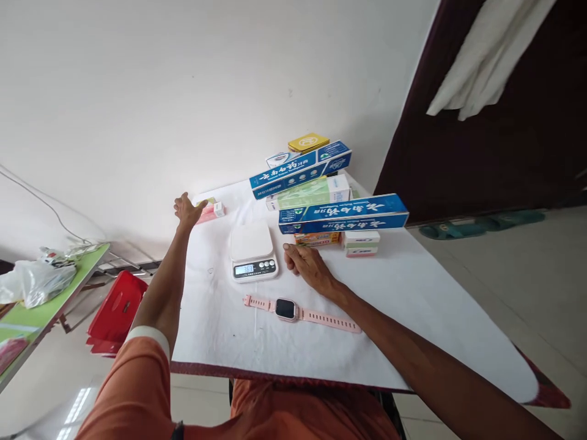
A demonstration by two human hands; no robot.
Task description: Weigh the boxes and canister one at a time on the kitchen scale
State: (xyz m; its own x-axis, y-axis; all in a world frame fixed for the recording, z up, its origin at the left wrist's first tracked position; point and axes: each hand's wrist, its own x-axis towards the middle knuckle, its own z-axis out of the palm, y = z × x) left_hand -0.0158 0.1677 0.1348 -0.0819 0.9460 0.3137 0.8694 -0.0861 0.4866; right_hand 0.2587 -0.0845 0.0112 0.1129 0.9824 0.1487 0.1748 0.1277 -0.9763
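A: Far left?
B: Left hand (pixel 187 211), stretched out, fingers spread, at small pink-and-white box (pixel 211 212) near table's far-left corner; contact hard to tell from here
A: Mid-table?
B: White digital scale (pixel 251 244), display lit; nearer, pink-strapped watch (pixel 287 309), face up, strap laid out straight
A: Further right?
B: Right hand (pixel 306 267), loosely curled into fist, just beside scale; behind it, rear blue toothpaste box (pixel 300 171), pale green box (pixel 302 194), orange box (pixel 318 239), front blue toothpaste box (pixel 343 214)
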